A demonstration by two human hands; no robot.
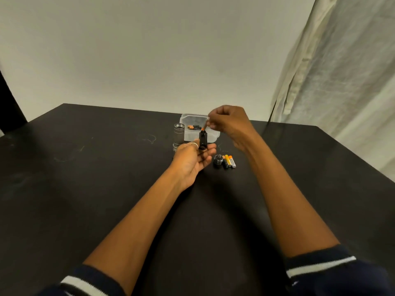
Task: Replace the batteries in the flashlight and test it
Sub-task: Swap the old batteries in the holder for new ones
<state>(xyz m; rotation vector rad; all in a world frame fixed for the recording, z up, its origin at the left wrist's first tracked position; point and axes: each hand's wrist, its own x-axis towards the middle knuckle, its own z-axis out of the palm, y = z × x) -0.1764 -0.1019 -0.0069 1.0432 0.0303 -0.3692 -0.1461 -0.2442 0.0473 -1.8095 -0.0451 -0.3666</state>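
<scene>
My left hand (193,158) holds a black battery holder (203,140) upright between thumb and fingers. My right hand (227,122) pinches an orange-tipped battery (205,126) just above the holder's top end. The silver flashlight body (179,134) stands upright on the black table (85,167), left of the holder. The flashlight's tail cap (218,160), spring up, lies on the table beside three loose batteries (229,161), right of my left hand.
A clear plastic box (193,118) behind my hands holds another orange and black battery (194,127). A pale curtain (342,71) hangs at the right, past the table's edge. A white wall rises behind the table.
</scene>
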